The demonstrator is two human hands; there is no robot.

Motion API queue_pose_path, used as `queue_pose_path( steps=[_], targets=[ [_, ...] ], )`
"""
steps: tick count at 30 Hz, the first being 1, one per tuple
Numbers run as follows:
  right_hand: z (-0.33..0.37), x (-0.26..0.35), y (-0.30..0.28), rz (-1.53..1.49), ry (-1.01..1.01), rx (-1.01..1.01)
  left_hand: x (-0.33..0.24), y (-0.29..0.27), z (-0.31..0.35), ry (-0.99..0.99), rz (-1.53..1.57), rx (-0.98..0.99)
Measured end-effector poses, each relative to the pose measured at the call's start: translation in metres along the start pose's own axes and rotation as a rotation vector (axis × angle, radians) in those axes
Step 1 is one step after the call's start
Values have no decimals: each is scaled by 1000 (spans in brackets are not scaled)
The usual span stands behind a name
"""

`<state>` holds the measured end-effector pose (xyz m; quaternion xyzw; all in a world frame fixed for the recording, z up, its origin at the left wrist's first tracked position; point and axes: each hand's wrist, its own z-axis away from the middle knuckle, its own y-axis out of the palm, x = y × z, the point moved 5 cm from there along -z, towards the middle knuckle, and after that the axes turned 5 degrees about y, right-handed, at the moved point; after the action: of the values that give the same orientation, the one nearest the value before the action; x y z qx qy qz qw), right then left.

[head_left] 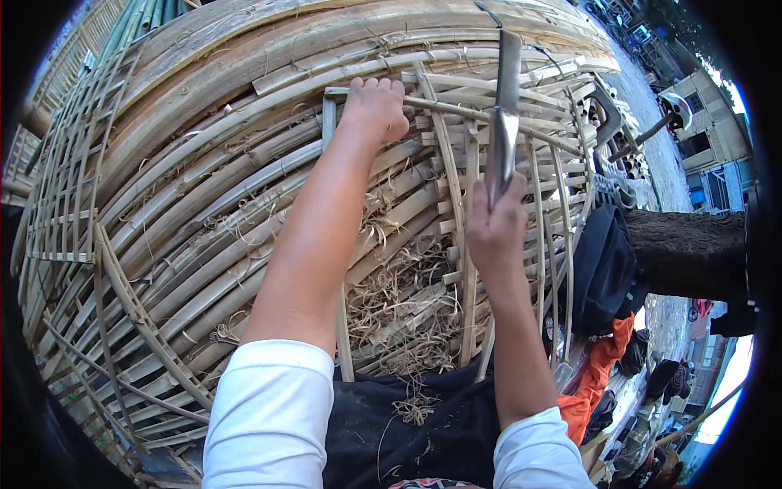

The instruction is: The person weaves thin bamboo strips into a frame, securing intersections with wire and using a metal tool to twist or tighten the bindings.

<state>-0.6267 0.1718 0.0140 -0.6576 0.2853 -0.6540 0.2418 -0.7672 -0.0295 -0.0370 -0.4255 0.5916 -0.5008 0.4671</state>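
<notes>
My left hand (376,107) is closed over a thin bamboo strip (456,106), near the strip's left end. That strip runs to the right across several upright slats of a bamboo lattice (472,212). My right hand (498,216) grips the metal handle of a large broad-bladed knife (508,77), its blade pointing away from me. The knife stands over the strip in this view; whether they touch I cannot tell. Curly bamboo shavings (399,301) lie between my forearms.
Long split bamboo pieces (220,187) spread beneath and to the left. A bamboo lattice panel (73,163) stands at the far left. Dark cloth (407,432) covers my lap. On the right are an orange cloth (599,371), a dark bag-like bundle (607,253) and a thick trunk (684,253).
</notes>
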Motion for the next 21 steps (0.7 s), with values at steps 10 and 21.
queue_pose_path(
  steps=[10,21],
  targets=[
    [-9,-20,17,339,48,142,0,2,-2,-8,25,-39],
    [-11,-29,19,474,36,138,-2,1,-3,-11,22,-26]
  ],
)
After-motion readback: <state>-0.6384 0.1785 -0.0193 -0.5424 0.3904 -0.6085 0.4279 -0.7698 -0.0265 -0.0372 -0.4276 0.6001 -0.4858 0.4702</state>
